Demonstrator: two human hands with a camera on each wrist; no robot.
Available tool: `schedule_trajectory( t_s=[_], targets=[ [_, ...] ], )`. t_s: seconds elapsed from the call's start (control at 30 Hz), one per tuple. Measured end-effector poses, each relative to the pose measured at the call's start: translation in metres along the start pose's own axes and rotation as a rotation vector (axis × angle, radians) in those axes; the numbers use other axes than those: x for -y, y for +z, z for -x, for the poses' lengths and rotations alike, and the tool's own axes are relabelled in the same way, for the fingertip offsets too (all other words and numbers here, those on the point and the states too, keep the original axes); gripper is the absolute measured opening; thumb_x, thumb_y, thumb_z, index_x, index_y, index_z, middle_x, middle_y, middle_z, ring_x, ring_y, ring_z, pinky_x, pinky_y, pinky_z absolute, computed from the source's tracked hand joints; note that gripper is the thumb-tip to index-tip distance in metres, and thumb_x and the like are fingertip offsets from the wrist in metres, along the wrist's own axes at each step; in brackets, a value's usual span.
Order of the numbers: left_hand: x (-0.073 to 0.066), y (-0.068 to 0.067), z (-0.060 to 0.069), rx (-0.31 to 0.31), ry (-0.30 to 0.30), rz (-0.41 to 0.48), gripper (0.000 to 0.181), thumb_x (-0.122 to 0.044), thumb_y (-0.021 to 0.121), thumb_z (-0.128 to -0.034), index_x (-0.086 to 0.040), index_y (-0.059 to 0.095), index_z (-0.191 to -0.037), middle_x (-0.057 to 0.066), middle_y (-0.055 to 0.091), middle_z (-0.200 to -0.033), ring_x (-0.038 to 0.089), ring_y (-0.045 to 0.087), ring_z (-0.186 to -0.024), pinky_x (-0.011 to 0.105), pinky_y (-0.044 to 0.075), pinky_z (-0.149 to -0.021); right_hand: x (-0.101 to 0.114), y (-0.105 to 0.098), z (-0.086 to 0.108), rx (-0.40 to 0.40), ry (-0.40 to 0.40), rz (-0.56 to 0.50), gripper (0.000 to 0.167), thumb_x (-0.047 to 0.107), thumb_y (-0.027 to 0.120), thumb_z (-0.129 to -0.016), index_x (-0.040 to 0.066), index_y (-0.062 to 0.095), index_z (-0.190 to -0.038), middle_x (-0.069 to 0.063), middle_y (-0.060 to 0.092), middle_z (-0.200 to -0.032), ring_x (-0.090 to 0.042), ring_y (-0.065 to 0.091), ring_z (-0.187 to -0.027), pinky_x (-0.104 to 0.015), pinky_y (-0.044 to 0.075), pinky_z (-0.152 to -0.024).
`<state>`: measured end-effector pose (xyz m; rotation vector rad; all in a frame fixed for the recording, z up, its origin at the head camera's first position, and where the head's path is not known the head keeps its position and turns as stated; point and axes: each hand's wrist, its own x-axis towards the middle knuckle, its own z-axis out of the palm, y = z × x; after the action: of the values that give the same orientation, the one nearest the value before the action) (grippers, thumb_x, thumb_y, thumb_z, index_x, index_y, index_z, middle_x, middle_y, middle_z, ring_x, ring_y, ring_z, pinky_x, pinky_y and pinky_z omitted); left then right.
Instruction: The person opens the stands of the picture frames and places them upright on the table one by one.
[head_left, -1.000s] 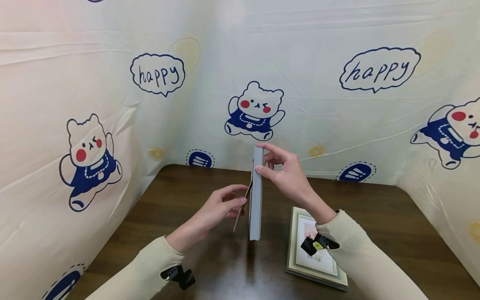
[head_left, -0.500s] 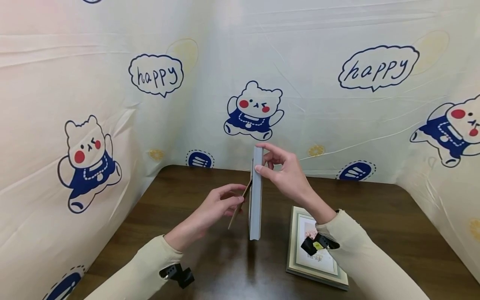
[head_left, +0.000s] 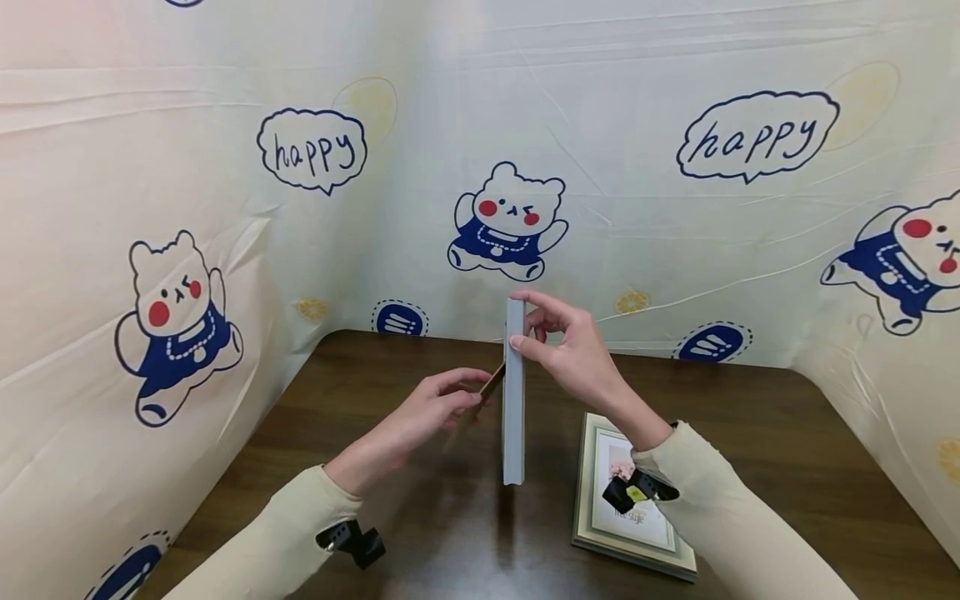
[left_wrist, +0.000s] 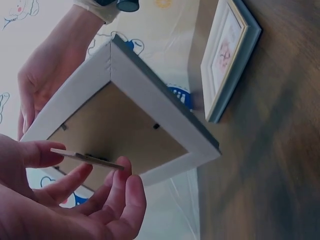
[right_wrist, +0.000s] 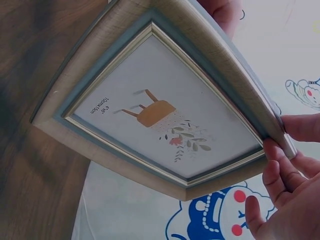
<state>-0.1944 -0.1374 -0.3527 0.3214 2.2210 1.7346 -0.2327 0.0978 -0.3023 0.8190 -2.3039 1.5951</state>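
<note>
A picture frame (head_left: pixel 514 400) is held upright off the table, edge-on in the head view. My right hand (head_left: pixel 573 346) grips its upper end between thumb and fingers. In the right wrist view its front (right_wrist: pixel 225 60) shows a drawing of a chair and leaves. My left hand (head_left: pixel 423 410) pinches the thin stand leg (left_wrist: pixel 85 158) on the back, between thumb and fingers. The leg stands out at an angle from the backing board (left_wrist: pixel 120 125), which has small dark tabs along its edges.
A second picture frame (head_left: pixel 637 537) lies face up on the dark wooden table (head_left: pixel 420 533), below my right forearm. A pale curtain (head_left: pixel 615 75) with printed bears and lettering rises around the table's back and sides.
My left hand has swung the stand leg a little farther out from the frame's back. The frame has dipped and turned slightly; my right hand keeps its grip.
</note>
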Motion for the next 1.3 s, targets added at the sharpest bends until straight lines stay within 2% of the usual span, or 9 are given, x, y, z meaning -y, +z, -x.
schedule_trajectory(
  t_s=[0.17, 0.37, 0.57, 0.73, 0.93, 1.17, 1.3],
  targets=[
    [0.001, -0.005, -0.001, 0.021, 0.003, -0.015, 0.036, -0.020, 0.051, -0.1092, -0.010, 0.061, -0.143, 0.010, 0.070, -0.120, 0.030, 0.065, -0.106, 0.044, 0.046, -0.092, 0.000, 0.001, 0.000, 0.018, -0.001, -0.006, 0.048, 0.006, 0.076, -0.094, 0.010, 0.066, -0.141, -0.008, 0.072, -0.095, -0.028, 0.057, -0.088, -0.042, 0.044, -0.080],
    [0.003, -0.012, -0.001, 0.032, 0.007, -0.015, 0.035, -0.019, 0.050, -0.1095, -0.009, 0.062, -0.140, 0.009, 0.070, -0.113, 0.031, 0.064, -0.101, 0.039, 0.042, -0.082, -0.002, 0.003, -0.001, 0.036, -0.014, -0.001, 0.048, 0.006, 0.076, -0.094, 0.010, 0.065, -0.141, -0.008, 0.072, -0.095, -0.028, 0.058, -0.088, -0.042, 0.044, -0.081],
    [0.003, -0.017, 0.000, 0.047, -0.002, 0.001, 0.035, -0.018, 0.049, -0.1093, -0.008, 0.063, -0.140, 0.012, 0.068, -0.120, 0.032, 0.065, -0.102, 0.045, 0.047, -0.091, -0.002, 0.002, 0.000, 0.061, -0.014, 0.010, 0.048, 0.006, 0.075, -0.095, 0.010, 0.064, -0.142, -0.006, 0.071, -0.096, -0.029, 0.059, -0.092, -0.043, 0.046, -0.081],
    [0.002, -0.020, 0.001, 0.055, -0.005, -0.008, 0.035, -0.018, 0.048, -0.1094, -0.008, 0.063, -0.140, 0.012, 0.067, -0.123, 0.030, 0.064, -0.103, 0.043, 0.048, -0.092, -0.003, 0.002, 0.000, 0.082, -0.035, 0.009, 0.047, 0.006, 0.074, -0.096, 0.008, 0.064, -0.142, -0.006, 0.070, -0.096, -0.029, 0.059, -0.092, -0.045, 0.046, -0.082],
    [0.002, -0.020, 0.001, 0.062, 0.001, -0.016, 0.035, -0.016, 0.047, -0.1094, -0.008, 0.063, -0.139, 0.013, 0.066, -0.125, 0.030, 0.064, -0.104, 0.050, 0.049, -0.097, -0.003, 0.002, 0.000, 0.103, -0.048, -0.004, 0.047, 0.006, 0.074, -0.096, 0.011, 0.065, -0.141, -0.006, 0.070, -0.097, -0.028, 0.060, -0.094, -0.045, 0.048, -0.082],
    [-0.001, -0.021, 0.001, 0.056, 0.006, -0.039, 0.035, -0.020, 0.048, -0.1096, -0.010, 0.063, -0.139, 0.011, 0.068, -0.124, 0.029, 0.066, -0.103, 0.044, 0.046, -0.092, -0.001, 0.001, 0.000, 0.093, -0.049, -0.012, 0.047, 0.007, 0.074, -0.096, 0.012, 0.064, -0.142, -0.006, 0.070, -0.097, -0.028, 0.059, -0.094, -0.046, 0.047, -0.084],
    [-0.001, -0.021, 0.000, 0.048, -0.001, -0.055, 0.034, -0.020, 0.048, -0.1093, -0.010, 0.063, -0.139, 0.014, 0.066, -0.127, 0.035, 0.066, -0.106, 0.041, 0.043, -0.089, 0.001, 0.002, 0.000, 0.078, -0.041, -0.012, 0.047, 0.006, 0.074, -0.096, 0.012, 0.064, -0.141, -0.006, 0.071, -0.097, -0.028, 0.059, -0.094, -0.045, 0.046, -0.083]
  ],
)
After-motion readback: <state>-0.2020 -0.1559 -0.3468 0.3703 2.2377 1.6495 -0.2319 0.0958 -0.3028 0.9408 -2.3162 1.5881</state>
